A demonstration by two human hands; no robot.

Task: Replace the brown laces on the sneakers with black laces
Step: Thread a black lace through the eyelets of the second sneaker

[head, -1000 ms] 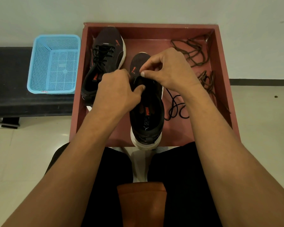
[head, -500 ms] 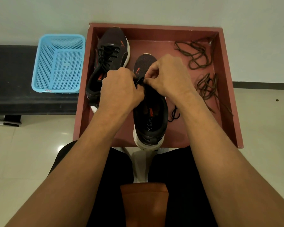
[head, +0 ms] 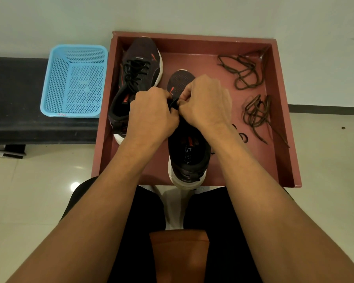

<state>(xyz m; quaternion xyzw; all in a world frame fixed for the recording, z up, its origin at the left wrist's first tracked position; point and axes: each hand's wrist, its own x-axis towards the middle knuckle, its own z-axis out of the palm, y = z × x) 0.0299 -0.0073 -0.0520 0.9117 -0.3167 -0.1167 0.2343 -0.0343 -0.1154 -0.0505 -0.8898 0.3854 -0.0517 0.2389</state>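
Black lace (head: 243,137) is pinched by the curled fingers of the left hand (head: 151,115) and right hand (head: 206,103) over the near sneaker (head: 189,152) at the red tray's (head: 192,35) front edge. Its loose loops are shorter than a second ago, so threading is judged advancing.

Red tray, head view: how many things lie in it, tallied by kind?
Sneakers: 2 (far sneaker, near sneaker)
Brown lace bundles: 2 (back bundle, front bundle)
Black laces: 2 (laced black lace in the far sneaker, loose black lace beside the near sneaker)
Total: 6
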